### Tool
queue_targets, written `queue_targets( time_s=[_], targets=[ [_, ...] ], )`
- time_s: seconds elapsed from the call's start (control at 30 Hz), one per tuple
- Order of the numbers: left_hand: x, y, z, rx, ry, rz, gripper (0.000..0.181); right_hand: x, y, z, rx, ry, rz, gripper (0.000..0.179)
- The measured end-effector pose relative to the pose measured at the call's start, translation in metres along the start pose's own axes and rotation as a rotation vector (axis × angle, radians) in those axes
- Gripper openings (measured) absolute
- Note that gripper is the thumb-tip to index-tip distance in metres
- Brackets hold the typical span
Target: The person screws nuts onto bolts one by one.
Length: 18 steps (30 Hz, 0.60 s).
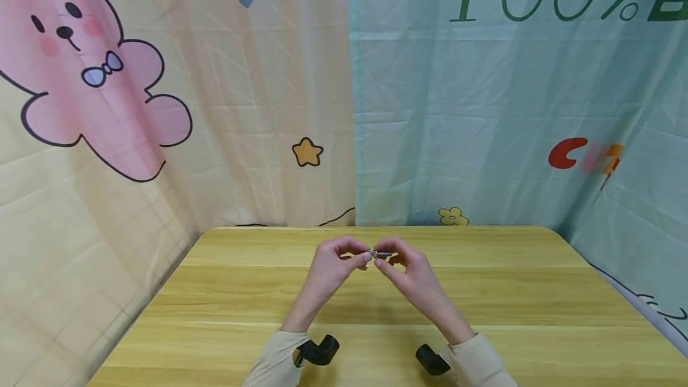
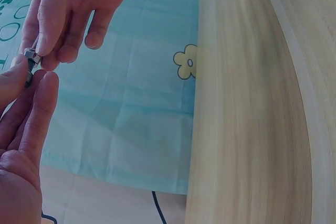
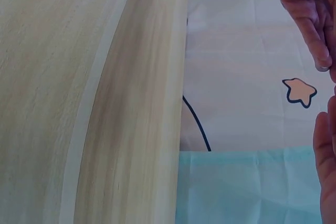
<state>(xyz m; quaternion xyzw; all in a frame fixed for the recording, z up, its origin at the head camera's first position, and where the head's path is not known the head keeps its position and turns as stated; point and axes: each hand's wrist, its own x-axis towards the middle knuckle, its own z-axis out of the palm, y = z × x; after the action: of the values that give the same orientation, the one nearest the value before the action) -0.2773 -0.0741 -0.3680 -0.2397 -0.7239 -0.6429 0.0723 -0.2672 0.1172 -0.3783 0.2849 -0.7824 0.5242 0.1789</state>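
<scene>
A small metal bolt [image 1: 384,254] is held level between the two hands, above the far part of the table. In the left wrist view a nut [image 2: 32,55] sits around the bolt's threaded shank. My left hand [image 1: 340,260] pinches one end of the bolt between thumb and fingers. From the other side, my right hand [image 1: 411,269] has its thumb and forefinger at the nut, with the other fingers loosely bent. Fingertips partly cover both pieces. The right wrist view shows only a rounded metal end [image 3: 322,68] under the left fingertips.
The wooden tabletop [image 1: 242,303] spreads beneath both arms. Printed curtains [image 1: 484,106] hang behind its far edge and along the sides. A black wrist camera [image 1: 319,351] is worn on the left wrist and another black camera [image 1: 432,360] on the right.
</scene>
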Motion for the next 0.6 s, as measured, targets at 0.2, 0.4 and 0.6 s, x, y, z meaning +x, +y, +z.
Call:
queue_targets(
  time_s=[0.2, 0.4, 0.6],
  targets=[
    [-0.0004, 0.0008, 0.0001, 0.004, 0.000, 0.005, 0.008, 0.0005, 0.0009, -0.0002, -0.009, -0.002, 0.008, 0.013],
    [-0.0011, 0.0008, 0.0015, -0.007, -0.009, 0.012, 0.007, -0.0011, 0.0006, -0.0001, -0.049, 0.016, 0.061, 0.013],
    [-0.0004, 0.0015, 0.0017, 0.004, 0.001, 0.008, 0.006, -0.0006, 0.0002, 0.0018, -0.025, 0.003, 0.099, 0.019]
  ],
)
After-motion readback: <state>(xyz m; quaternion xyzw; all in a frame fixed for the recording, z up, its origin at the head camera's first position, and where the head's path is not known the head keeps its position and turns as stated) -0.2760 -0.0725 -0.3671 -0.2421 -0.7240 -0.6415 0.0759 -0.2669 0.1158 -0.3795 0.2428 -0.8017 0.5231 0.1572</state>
